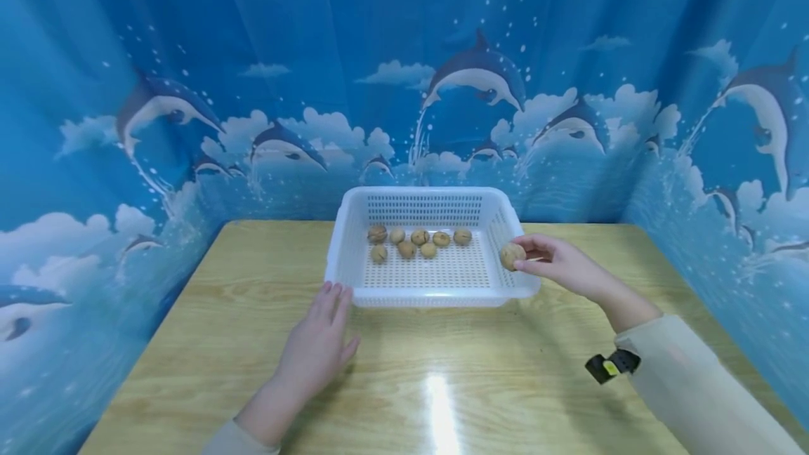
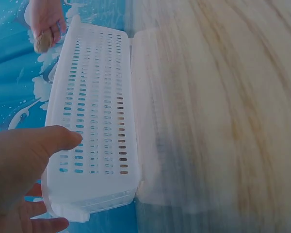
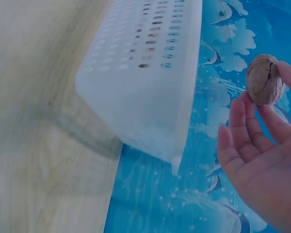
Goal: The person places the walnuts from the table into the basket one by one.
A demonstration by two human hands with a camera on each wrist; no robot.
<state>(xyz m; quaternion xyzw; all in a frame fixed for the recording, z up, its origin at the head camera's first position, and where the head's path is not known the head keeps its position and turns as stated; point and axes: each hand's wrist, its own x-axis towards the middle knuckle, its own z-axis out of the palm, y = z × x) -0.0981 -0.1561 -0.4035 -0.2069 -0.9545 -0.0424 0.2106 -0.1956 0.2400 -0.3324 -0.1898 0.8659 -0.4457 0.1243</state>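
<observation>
My right hand (image 1: 548,260) pinches a walnut (image 1: 512,256) between thumb and fingers, over the right rim of a white plastic basket (image 1: 436,293). In the right wrist view a dark crack runs down the walnut's shell (image 3: 265,80). Several more walnuts (image 1: 420,237) lie on the basket's slotted floor, toward its back and left. At the basket's front left corner is my left hand (image 1: 316,343), its fingers extended and the fingertips at the rim. The left wrist view shows the left thumb (image 2: 63,139) in front of the basket's slotted side; whether it touches cannot be told.
The basket stands on a wood-grain table (image 1: 253,286) near its back edge. Behind and on both sides hangs a blue curtain (image 1: 379,34) printed with dolphins and clouds. A black strap with a yellow-green patch (image 1: 610,367) sits at the right wrist.
</observation>
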